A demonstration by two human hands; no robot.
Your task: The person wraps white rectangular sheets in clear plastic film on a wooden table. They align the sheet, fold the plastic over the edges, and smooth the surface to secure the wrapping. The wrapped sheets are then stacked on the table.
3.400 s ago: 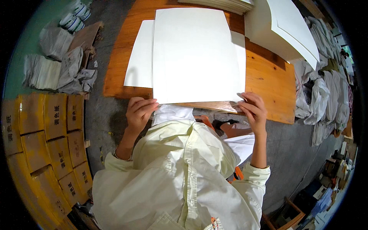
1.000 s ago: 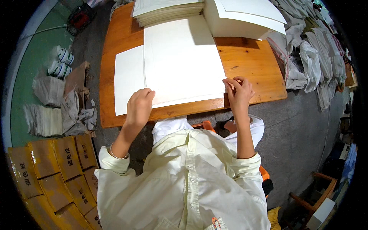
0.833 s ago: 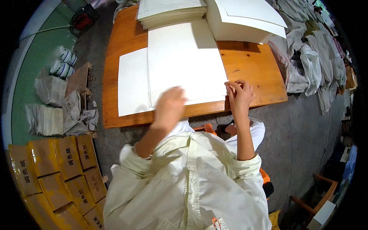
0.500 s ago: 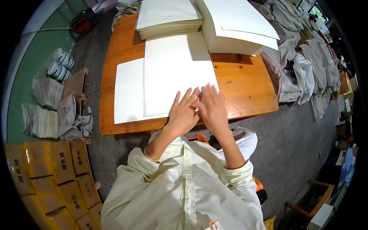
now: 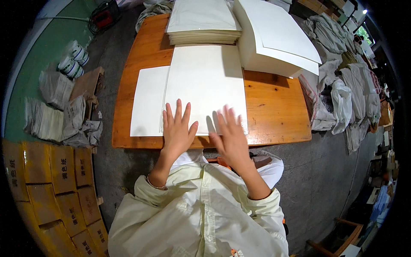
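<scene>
A large white packet of sheets [image 5: 205,77] in what looks like clear film lies flat in front of me, partly over another white sheet [image 5: 147,100] at its left. My left hand [image 5: 176,130] has its fingers spread on the packet's near left edge. Over its near right corner is my right hand [image 5: 231,135], fingers apart and slightly blurred, with a shadow beside it; contact with the packet cannot be made out. Neither hand holds anything.
A stack of packets [image 5: 204,37] and a tall pile of white sheets [image 5: 274,47] stand at the back of the wooden table [image 5: 274,109]. Cartons [image 5: 64,171] and wrapped bundles [image 5: 45,118] lie to the left. Grey cloth sacks [image 5: 355,85] are heaped at the right.
My hands, close together before, have moved apart: the left one leftward to the packet's near left edge, the right one a little toward me. The view has shifted slightly.
</scene>
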